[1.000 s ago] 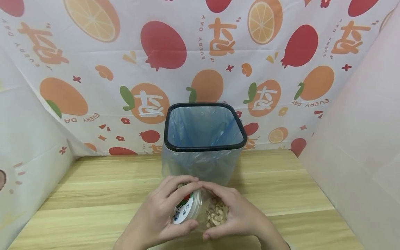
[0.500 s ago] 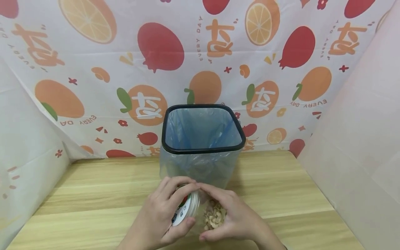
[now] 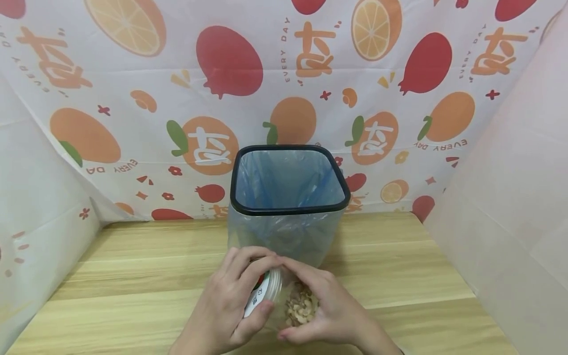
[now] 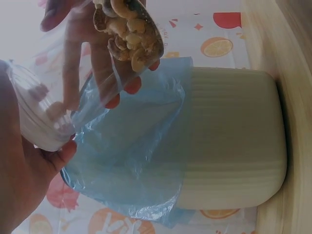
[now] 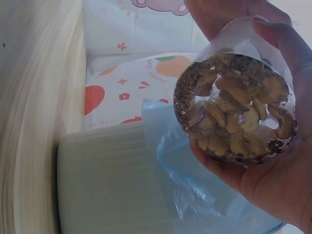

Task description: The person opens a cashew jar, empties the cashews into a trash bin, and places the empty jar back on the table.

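Note:
A clear plastic jar (image 5: pixel 229 105) with cashew-like nuts (image 3: pixel 301 306) in its lower part is held on its side in front of the bin. My left hand (image 3: pixel 232 298) grips its lid (image 3: pixel 261 295), which has a white label with red and green print, at the left end. Around the jar's body curls my right hand (image 3: pixel 333 308), its thumb below and fingers above. The fingertips of both hands meet over the jar. In the right wrist view, nuts and dark crumbs show through the jar's bottom.
Just beyond the hands stands a pale bin (image 4: pixel 234 136) with a black rim (image 3: pixel 290 212) and a blue plastic liner (image 3: pixel 284 180). Everything rests on or above a wood-grain table (image 3: pixel 146 276). A fruit-print cloth (image 3: pixel 262 113) hangs behind, with pale walls at both sides.
Both hands have shifted slightly left with the jar. My left hand has turned a little on the lid, and less of the label shows. The bin stays put.

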Motion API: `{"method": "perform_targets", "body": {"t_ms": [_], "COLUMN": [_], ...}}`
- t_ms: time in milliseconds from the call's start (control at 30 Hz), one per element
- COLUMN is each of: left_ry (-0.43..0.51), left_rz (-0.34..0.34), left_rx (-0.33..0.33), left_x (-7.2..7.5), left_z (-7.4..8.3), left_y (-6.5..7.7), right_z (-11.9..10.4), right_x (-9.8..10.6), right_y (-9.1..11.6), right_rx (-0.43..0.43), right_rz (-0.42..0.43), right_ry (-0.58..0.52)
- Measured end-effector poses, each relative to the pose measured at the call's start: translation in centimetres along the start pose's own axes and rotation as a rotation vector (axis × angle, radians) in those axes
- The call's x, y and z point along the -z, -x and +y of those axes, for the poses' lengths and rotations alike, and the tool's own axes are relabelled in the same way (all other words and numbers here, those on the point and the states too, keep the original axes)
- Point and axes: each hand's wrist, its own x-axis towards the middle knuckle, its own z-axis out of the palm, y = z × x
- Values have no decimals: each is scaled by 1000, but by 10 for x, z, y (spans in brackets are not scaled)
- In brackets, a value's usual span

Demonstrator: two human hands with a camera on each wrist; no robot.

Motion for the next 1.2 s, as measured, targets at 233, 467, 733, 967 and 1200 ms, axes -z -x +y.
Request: {"method": "perform_targets", "body": {"t_ms": [233, 467, 733, 967, 1200], "left_ry": [-5, -23, -50, -80, -107], "left_rz": [45, 65, 138, 153, 99], "left_rx": [-11, 1, -22, 78, 230], "left_x": [0, 2, -1, -7, -10], "left_z": [3, 7, 11, 13, 11], "left_y": [-4, -5, -10, -6, 1], "right_z": [-4, -7, -11, -11, -9], "right_x": [-3, -7, -8, -11, -16], "right_y": [-1, -1, 0, -3, -6], "right_rx": [18, 41, 59, 137, 148], "right_rz": [34, 71, 102, 187, 276], "right_ry": [45, 120, 167, 355, 489]}}
